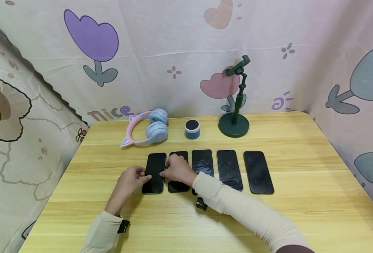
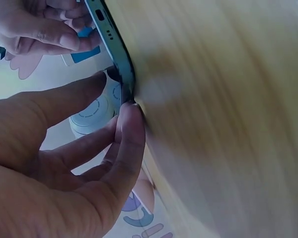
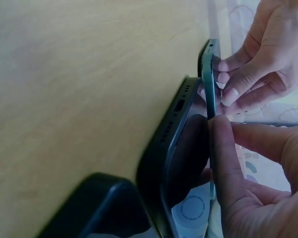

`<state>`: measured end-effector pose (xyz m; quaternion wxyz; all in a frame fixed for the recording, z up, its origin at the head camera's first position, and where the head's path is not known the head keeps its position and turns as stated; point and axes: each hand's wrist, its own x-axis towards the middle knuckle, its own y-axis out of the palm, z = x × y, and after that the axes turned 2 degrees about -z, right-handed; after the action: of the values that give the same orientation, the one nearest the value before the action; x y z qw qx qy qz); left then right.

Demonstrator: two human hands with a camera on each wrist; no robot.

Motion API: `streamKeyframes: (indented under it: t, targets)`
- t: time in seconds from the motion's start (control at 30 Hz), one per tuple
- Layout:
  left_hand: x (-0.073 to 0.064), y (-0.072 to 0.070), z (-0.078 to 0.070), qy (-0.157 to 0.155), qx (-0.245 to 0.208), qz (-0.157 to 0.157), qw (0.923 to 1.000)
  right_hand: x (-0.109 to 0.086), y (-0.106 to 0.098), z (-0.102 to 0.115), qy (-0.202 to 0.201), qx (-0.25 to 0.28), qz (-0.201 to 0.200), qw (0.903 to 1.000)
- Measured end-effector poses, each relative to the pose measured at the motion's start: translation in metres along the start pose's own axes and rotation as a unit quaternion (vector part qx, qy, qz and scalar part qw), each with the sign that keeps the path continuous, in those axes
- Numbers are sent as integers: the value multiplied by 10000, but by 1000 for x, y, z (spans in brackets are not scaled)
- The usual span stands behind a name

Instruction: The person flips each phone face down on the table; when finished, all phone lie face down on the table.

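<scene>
Several dark-screened smartphones stand in a row on the wooden table. The leftmost smartphone [image 1: 155, 163] has a green edge [image 2: 120, 52]. My left hand [image 1: 127, 185] pinches its left side, thumb over the screen and fingertips at the edge. From the other side my right hand [image 1: 179, 170] pinches the same phone by its right edge, its thumb on the screen side. Under the right hand lies a second smartphone [image 1: 179, 187], partly covered. The third smartphone [image 1: 202, 160] is partly hidden by the right wrist. Whether the leftmost phone is lifted off the table, I cannot tell.
Further right lie two more smartphones, one [image 1: 228, 165] beside the sleeve and one [image 1: 258, 172] at the row's end. Behind stand cat-ear headphones [image 1: 157, 131], a small blue jar [image 1: 192, 130] and a dark green phone stand [image 1: 233, 125]. A printed curtain [image 1: 161, 45] hangs behind the table [image 1: 300, 158].
</scene>
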<state>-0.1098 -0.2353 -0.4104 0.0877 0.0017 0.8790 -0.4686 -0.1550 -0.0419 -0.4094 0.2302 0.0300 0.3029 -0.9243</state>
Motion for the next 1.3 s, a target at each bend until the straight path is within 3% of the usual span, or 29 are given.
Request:
streamKeyframes:
  t: [0.47,1.3]
  targets:
    - [-1,0,-4,-213,-143,-42,9997,2,0,3,24,-279,27,9996]
    - [-8,-11,-7,81,-636,-229,9977,3,0,3,14,-261,71,9996]
